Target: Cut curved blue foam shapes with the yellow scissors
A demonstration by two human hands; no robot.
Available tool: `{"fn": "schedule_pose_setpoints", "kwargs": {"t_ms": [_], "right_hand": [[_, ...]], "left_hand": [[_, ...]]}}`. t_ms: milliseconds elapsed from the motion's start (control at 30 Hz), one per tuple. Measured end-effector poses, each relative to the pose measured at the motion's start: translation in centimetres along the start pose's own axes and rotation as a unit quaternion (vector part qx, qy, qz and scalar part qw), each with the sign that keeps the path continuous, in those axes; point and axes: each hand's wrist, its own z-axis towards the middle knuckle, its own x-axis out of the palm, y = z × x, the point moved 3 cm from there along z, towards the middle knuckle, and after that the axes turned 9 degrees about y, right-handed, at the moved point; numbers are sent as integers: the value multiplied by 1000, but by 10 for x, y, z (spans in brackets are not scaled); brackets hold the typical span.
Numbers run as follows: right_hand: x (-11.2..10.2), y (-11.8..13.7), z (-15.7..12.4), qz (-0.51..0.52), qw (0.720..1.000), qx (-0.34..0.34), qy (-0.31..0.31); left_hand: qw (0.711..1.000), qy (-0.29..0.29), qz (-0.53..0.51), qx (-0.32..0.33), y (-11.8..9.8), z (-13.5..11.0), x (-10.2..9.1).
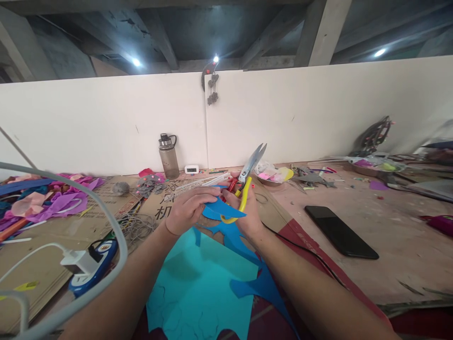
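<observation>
My left hand [189,208] is closed on a cut piece of blue sheet [222,208], its fingers across the top edge. A pair of scissors [252,165] with yellow handles is in my right hand [250,212]. Its blades point up and away, slightly apart, and clear of the blue piece. Right-hand fingers are partly hidden behind the handles and the sheet. Below my hands lies a turquoise sheet [208,278] with curved lines drawn on it and cut-outs along its near edge. Darker blue offcuts [244,244] lie over its far right side.
A black phone [339,231] lies on the right. Purple and pink scraps [53,203], a blue power strip [95,269] and a thick grey cable [122,241] are on the left. Behind stand a bottle [169,158], a small white clock [191,169] and a bowl of scraps [274,175].
</observation>
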Motion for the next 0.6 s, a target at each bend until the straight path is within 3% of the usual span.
{"fn": "schedule_pose_setpoints", "kwargs": {"t_ms": [133, 300, 467, 600], "right_hand": [[-4, -14, 0, 39, 998, 35, -29], [-9, -18, 3, 33, 998, 31, -32], [-6, -6, 1, -18, 999, 3, -40], [-2, -3, -2, -36, 999, 4, -28]], "left_hand": [[992, -24, 91, 80, 6, -1, -3], [983, -39, 169, 59, 13, -4, -4], [985, -77, 126, -89, 21, -3, -5], [965, -127, 40, -228, 35, -4, -3]]}}
